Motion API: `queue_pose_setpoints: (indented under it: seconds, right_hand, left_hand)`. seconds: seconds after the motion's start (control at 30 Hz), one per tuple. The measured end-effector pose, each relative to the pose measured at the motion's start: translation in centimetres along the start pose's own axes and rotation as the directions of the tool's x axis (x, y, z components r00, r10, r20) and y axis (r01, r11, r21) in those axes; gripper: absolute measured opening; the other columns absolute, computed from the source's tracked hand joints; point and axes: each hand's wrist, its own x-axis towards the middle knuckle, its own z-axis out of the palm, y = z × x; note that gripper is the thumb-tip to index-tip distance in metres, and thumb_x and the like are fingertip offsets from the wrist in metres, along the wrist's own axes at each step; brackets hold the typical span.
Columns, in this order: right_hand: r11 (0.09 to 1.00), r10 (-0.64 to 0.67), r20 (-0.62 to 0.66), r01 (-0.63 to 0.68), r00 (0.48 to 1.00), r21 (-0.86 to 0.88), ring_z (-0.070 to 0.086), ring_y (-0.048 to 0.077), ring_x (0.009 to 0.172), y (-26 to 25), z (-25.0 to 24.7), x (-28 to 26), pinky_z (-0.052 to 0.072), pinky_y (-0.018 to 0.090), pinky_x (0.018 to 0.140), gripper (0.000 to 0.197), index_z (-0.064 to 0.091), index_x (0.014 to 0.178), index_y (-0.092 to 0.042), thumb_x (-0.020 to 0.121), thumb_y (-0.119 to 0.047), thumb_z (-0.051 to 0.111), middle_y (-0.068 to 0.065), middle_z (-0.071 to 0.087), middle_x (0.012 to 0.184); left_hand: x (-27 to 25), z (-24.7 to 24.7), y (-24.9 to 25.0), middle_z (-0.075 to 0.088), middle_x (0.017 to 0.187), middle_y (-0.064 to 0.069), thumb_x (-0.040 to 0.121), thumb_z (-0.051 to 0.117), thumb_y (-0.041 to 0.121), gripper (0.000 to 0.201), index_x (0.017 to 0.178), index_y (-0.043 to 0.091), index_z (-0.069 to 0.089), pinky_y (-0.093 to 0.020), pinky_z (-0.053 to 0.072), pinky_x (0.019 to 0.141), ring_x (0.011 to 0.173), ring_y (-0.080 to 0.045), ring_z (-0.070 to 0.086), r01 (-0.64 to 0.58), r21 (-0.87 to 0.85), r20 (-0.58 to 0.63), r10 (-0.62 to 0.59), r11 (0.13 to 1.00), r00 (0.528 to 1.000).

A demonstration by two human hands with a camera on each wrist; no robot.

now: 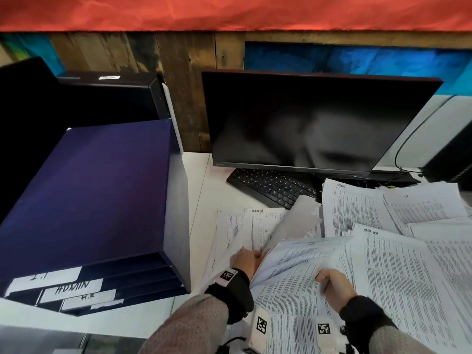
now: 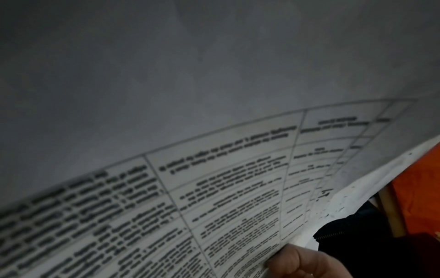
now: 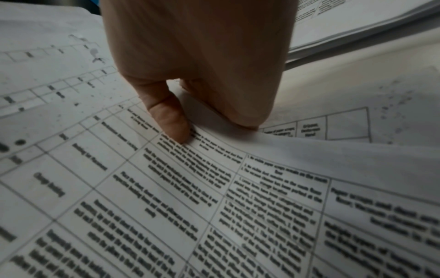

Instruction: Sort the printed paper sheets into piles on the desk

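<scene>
Left hand: the left hand is at about 6 o'clock in the head view. Its fingers go under some lifted sheets and its thumb lies on the printed side, so it has hold of them. In the left wrist view only a fingertip shows, at the edge of a curved page.

Right hand: the right hand is at about 5 o'clock. Its thumb and fingers are curled and pinch the edge of a bent sheaf of pages. In the right wrist view the thumb pushes down on a page with a table of words.

Papers: lots of printed sheets lie in a messy spread from 3 o'clock to 5 o'clock on the white desk. One page at 3 o'clock has a hand-written word at its top.

Tray box: a dark blue box with shelves sits at 9 o'clock. It has white labels on the front.

Screen: a dark monitor stands at 1 o'clock.

Keyboard: a black keyboard lies just under the screen, partly under the papers.
</scene>
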Motion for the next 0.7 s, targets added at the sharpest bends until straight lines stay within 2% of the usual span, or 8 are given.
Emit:
queue_pose_setpoints:
  seconds: [0.1,0.17,0.27,0.33,0.4,0.57,0.63,0.7]
  right_hand:
    - [1.0,0.003,0.006,-0.003,1.0,0.011,0.051,0.013,0.035,0.4,-0.2,0.4,0.039,0.027,0.053,0.045,0.042,0.026,-0.01,0.068,0.003,0.048,0.002,0.045,0.033]
    - [1.0,0.004,-0.006,-0.004,1.0,0.005,0.051,0.012,0.034,0.6,-0.5,0.8,0.041,0.025,0.048,0.055,0.041,0.026,-0.011,0.074,0.013,0.035,0.001,0.045,0.034]
    - [0.999,0.03,0.019,-0.031,0.999,0.009,0.049,0.012,0.031,0.3,-0.4,0.4,0.037,0.016,0.034,0.061,0.04,0.026,-0.011,0.076,0.02,0.022,0.0,0.045,0.033]
    - [0.999,0.033,0.025,-0.033,0.999,0.022,0.048,0.012,0.03,0.2,-0.3,0.3,0.034,0.014,0.031,0.061,0.039,0.026,-0.011,0.076,0.019,0.021,0.0,0.045,0.034]
    - [0.999,0.034,0.023,-0.034,0.999,0.013,0.052,0.015,0.036,0.1,-0.3,0.3,0.038,0.016,0.035,0.062,0.038,0.025,-0.011,0.077,0.019,0.021,0.001,0.045,0.033]
    - [0.999,0.022,0.045,-0.024,0.999,0.024,0.057,0.013,0.04,-0.3,0.2,-0.1,0.039,0.029,0.06,0.065,0.037,0.023,-0.011,0.078,0.019,0.021,0.0,0.044,0.03]
    - [0.999,0.016,0.072,-0.02,0.997,0.05,0.053,0.009,0.035,-0.6,0.3,-0.5,0.037,0.028,0.063,0.065,0.037,0.022,-0.01,0.079,0.018,0.023,-0.002,0.041,0.027]
    - [0.996,0.001,0.096,-0.009,0.995,0.086,0.062,0.014,0.048,0.2,-0.3,0.6,0.04,0.029,0.066,0.045,0.041,0.027,-0.007,0.069,0.009,0.04,0.005,0.051,0.036]
  left_hand:
    - [-0.5,0.2,-0.1,0.064,0.099,-0.018,0.092,0.046,0.036,0.041,0.103,0.0,0.064,-0.027,0.036,0.081,0.104,-0.034,0.059,-0.027,-0.127,0.055,0.035,0.992,0.998]
    - [-0.8,0.5,0.1,0.06,0.093,-0.01,0.089,0.047,0.047,0.044,0.104,0.008,0.063,-0.028,0.041,0.08,0.098,-0.029,0.061,-0.068,-0.258,0.098,0.096,0.964,0.991]
    - [-1.3,0.7,0.1,0.06,0.077,-0.008,0.09,0.05,0.046,0.033,0.075,0.019,0.061,-0.037,0.047,0.079,0.075,-0.021,0.057,-0.193,-0.287,-0.041,0.189,0.938,0.981]
    - [-1.9,0.5,0.3,0.066,0.078,-0.007,0.091,0.057,0.034,0.029,0.076,0.014,0.072,-0.031,0.048,0.077,0.075,-0.021,0.059,-0.309,-0.206,-0.191,0.272,0.928,0.943]
    - [-2.7,-0.6,1.1,0.07,0.093,0.001,0.09,0.059,0.028,0.022,0.085,0.014,0.075,-0.023,0.046,0.082,0.086,-0.011,0.061,-0.381,-0.07,-0.342,0.337,0.922,0.877]
    - [-3.9,-5.1,2.5,0.059,0.096,0.002,0.096,0.043,0.02,0.023,0.087,0.013,0.063,-0.032,0.051,0.074,0.071,-0.015,0.058,-0.456,0.197,-0.61,0.473,0.868,0.635]
    - [-4.9,-7.5,3.1,0.058,0.116,0.003,0.091,0.047,0.008,0.017,0.098,0.011,0.062,-0.027,0.049,0.068,0.067,-0.013,0.056,-0.494,0.268,-0.678,0.527,0.827,0.513]
    - [-6.0,-9.8,4.1,0.058,0.123,0.0,0.083,0.048,-0.007,0.027,0.101,0.007,0.062,-0.023,0.049,0.067,0.073,-0.014,0.058,-0.536,0.33,-0.735,0.568,0.777,0.37]
